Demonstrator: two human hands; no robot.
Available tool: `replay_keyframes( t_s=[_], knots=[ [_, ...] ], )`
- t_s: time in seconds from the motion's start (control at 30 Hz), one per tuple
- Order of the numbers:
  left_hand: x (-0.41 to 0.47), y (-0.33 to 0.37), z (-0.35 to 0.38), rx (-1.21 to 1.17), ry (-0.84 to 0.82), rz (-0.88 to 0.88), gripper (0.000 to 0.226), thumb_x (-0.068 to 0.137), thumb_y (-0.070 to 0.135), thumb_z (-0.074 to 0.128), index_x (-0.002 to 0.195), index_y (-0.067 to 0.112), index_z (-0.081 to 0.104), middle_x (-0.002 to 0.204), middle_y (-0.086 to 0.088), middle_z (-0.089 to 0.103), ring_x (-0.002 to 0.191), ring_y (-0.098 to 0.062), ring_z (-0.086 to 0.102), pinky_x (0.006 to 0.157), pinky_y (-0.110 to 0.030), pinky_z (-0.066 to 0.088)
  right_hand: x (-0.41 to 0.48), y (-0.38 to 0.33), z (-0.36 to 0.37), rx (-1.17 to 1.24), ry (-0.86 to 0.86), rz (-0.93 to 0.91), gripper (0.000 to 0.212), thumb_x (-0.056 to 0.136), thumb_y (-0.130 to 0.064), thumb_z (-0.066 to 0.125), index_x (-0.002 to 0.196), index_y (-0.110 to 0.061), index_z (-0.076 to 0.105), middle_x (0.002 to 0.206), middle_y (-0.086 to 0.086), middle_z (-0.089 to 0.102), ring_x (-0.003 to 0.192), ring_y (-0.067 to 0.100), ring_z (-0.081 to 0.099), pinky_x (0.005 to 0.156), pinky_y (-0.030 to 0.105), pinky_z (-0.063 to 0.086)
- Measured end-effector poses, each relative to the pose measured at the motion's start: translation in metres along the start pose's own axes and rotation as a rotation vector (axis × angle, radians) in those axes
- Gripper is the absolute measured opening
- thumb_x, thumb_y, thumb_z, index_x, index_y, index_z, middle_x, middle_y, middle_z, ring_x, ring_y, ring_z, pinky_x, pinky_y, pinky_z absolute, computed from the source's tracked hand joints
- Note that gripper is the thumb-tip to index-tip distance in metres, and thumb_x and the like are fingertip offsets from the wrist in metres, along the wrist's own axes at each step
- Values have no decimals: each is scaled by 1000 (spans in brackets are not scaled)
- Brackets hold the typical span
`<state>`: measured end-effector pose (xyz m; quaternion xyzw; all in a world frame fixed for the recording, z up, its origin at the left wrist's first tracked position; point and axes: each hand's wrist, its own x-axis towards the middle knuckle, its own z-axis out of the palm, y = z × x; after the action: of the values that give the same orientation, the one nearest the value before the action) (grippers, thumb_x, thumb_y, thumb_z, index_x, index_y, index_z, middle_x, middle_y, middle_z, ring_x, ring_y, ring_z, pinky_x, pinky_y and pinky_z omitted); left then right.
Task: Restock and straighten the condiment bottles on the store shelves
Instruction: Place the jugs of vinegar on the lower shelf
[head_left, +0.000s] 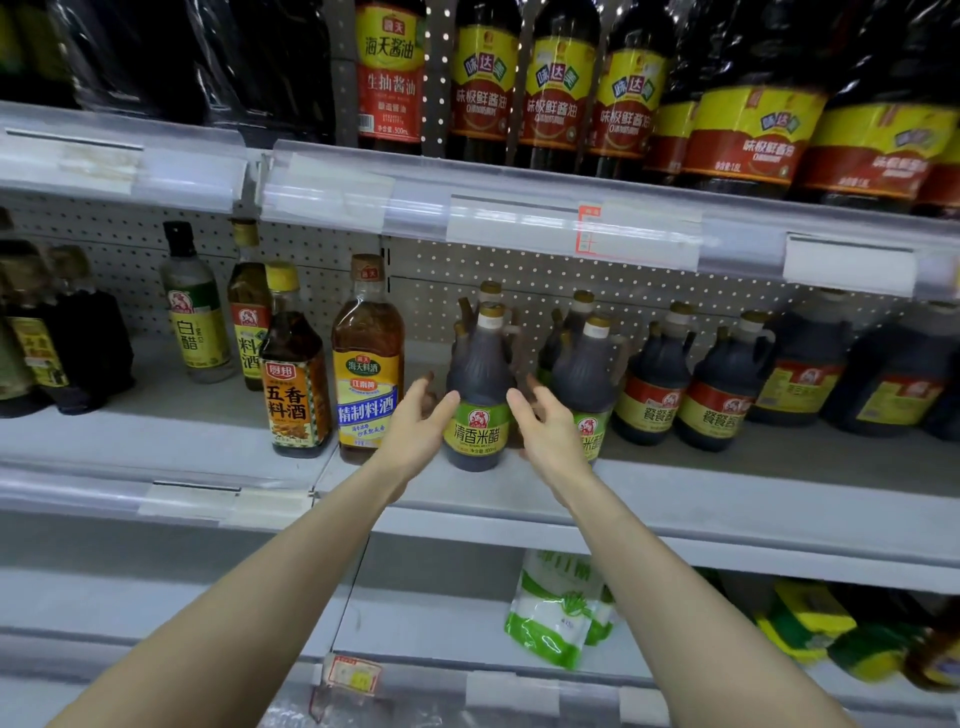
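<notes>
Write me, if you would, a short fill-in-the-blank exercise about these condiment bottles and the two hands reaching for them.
1. The left hand and right hand sit either side of a dark vinegar bottle with a ____ label.
2. The shelf under that bottle is the ____ of three in view.
3. The five-spice cooking wine bottle, orange-labelled, has a ____ cap.

Missing words: green; middle; yellow.
</notes>
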<state>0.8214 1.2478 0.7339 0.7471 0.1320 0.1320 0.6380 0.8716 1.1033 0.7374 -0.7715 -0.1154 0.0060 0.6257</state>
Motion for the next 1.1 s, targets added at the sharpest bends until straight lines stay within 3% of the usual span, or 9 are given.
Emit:
replay_keyframes(
  t_s=[0.1, 0.23, 0.47, 0.63, 0.7, 0.8, 0.97, 1.03, 1.1],
  knots=[
    [-30, 12, -5, 10, -3, 54, 59, 99, 31, 50, 151, 18, 26, 146, -8, 43, 126, -19, 46, 105, -38, 41, -23, -12, -10, -12, -6, -19, 52, 96, -33, 56, 144, -17, 43, 138, 2, 54, 126, 19, 51, 104, 45, 46],
    [-83, 27, -20, 32, 41, 103, 55, 96, 29, 55, 146, 15, 35, 135, -11, 52, 120, -32, 53, 99, -39, 43, -63, -32, -21, 2, -23, -55, 49, 94, -38, 58, 139, -20, 50, 112, -7, 64, 117, 21, 58, 102, 48, 46],
    [-170, 27, -62, 82, 103, 119, 52, 94, 31, 59, 142, 19, 41, 117, 0, 58, 96, -9, 58, 71, -18, 46, -134, -52, -2, 11, -127, -73, 46, 95, -38, 57, 136, -17, 53, 128, 6, 61, 113, 23, 61, 96, 39, 50],
    [-210, -10, -92, 100, 131, 28, 55, 92, 32, 62, 141, 17, 42, 117, -1, 60, 106, -15, 58, 93, -30, 45, -176, -34, 30, 22, -188, -11, 43, 94, -37, 58, 132, -17, 56, 114, 2, 63, 99, 18, 65, 91, 36, 51],
    [-219, -29, -104, 110, 141, 0, 54, 93, 30, 61, 141, 15, 42, 115, -2, 60, 105, -15, 59, 88, -28, 45, -188, -21, 48, 22, -210, 23, 41, 94, -36, 59, 130, -16, 58, 112, 2, 64, 94, 14, 65, 90, 35, 51],
    [-230, -60, -122, 121, 132, -51, 53, 93, 32, 60, 141, 17, 41, 117, -2, 58, 101, -11, 58, 85, -26, 42, -203, 3, 74, -4, -235, 70, 39, 94, -38, 58, 127, -17, 59, 117, 3, 66, 101, 19, 64, 91, 37, 51],
    [-237, -139, -169, 121, 105, -186, 50, 94, 29, 60, 138, 15, 43, 116, -4, 59, 107, -18, 59, 83, -22, 42, -233, 59, 140, -30, -294, 180, 27, 95, -35, 58, 117, -20, 61, 111, 3, 66, 98, 21, 66, 83, 29, 53],
    [-234, -181, -191, 131, 82, -248, 50, 93, 25, 61, 138, 11, 44, 113, -6, 61, 103, -18, 61, 84, -22, 42, -243, 88, 172, -31, -279, 225, 22, 94, -31, 60, 112, -19, 64, 107, 1, 68, 98, 16, 65, 86, 25, 52],
    [-232, -218, -210, 146, 47, -298, 48, 93, 24, 62, 136, 10, 46, 111, -7, 64, 94, -14, 61, 83, -22, 43, -253, 113, 198, -19, -263, 287, 10, 95, -28, 60, 102, -23, 65, 96, -8, 67, 89, 9, 62, 80, 21, 49]
  ],
)
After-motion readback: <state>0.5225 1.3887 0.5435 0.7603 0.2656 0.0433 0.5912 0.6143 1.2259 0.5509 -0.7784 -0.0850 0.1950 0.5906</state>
